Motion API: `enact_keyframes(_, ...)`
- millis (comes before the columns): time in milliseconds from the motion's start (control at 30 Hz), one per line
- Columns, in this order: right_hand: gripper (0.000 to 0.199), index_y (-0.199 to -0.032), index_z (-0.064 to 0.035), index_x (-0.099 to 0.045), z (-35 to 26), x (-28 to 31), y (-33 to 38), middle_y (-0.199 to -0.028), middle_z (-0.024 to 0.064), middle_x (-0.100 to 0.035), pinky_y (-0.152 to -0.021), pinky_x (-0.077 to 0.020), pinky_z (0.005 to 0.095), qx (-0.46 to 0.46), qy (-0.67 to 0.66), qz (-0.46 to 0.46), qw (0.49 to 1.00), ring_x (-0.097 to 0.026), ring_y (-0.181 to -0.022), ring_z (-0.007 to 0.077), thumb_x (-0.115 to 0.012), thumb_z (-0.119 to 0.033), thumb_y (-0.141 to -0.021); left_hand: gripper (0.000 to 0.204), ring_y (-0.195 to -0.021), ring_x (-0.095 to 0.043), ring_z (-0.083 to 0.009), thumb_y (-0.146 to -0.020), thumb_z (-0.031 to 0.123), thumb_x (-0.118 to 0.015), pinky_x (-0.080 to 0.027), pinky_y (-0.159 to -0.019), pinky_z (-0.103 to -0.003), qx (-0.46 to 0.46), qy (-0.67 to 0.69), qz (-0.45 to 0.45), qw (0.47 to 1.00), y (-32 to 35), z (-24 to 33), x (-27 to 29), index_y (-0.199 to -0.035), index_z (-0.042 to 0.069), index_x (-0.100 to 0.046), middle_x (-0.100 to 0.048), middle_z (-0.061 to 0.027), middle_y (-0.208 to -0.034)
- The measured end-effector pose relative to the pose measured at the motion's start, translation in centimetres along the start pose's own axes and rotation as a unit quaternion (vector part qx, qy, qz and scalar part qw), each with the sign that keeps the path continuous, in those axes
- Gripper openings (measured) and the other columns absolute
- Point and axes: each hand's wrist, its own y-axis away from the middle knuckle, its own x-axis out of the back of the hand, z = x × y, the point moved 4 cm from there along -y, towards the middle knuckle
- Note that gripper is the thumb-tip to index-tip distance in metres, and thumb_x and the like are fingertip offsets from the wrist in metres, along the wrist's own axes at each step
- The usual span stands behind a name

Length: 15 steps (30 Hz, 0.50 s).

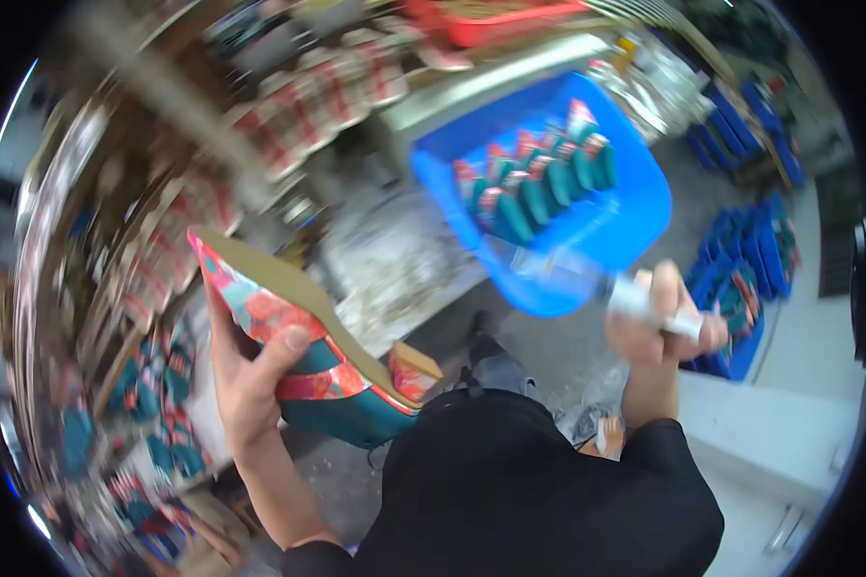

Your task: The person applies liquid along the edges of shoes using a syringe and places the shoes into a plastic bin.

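Note:
My left hand (243, 385) is closed round a pointed, heeled shoe (332, 399) with a red floral and teal upper. The shoe is tilted, its tan sole turned up, its toe to the upper left and its block heel near my body. To the right, my right hand (649, 327) grips the pale handle of a tool (635, 296). Its far end is smeared by motion and see-through, so I cannot tell its kind. That end points left, across the near rim of a blue basin (645, 216). Several teal and floral shoes (539, 188) stand in rows inside the basin.
A white-stained workbench (394, 255) runs below the basin's left side. Racks with red and white pieces (327, 96) line the far left, near a red tray (481, 29). More teal shoes (168, 394) lie at left. Blue crates (741, 250) stand on the right.

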Motion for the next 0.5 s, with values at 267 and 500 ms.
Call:
enact_keyframes(267,0.071,-0.135,-0.0054,-0.047,-12.7,14.4,13.6,-0.087,0.0105,-0.057,-0.049,-0.0372,0.0241,0.096,0.079,0.235,0.964,-0.048,-0.058,0.0105,-0.074,-0.043,-0.081,0.115,-0.112,-0.065,-0.0390,-0.068,0.025,-0.086,-0.051,-0.099,-0.044,-0.139,-0.375,-0.342,0.850,-8.7,-17.5,-33.9,-0.161,0.014,-0.019,-0.059,-0.0301,-0.130)
enact_keyframes(500,0.073,-0.134,-0.0043,-0.048,-12.0,16.7,17.5,-0.086,0.0089,-0.056,-0.049,-0.0385,0.0230,0.079,0.128,0.363,0.920,-0.051,-0.060,0.0105,-0.077,-0.044,-0.079,0.103,-0.103,-0.065,-0.0481,-0.081,0.024,-0.070,-0.058,-0.078,-0.052,-0.124,-0.659,-0.452,0.588,-5.5,-37.9,-50.1,-0.163,0.027,-0.006,-0.056,-0.0361,-0.121)
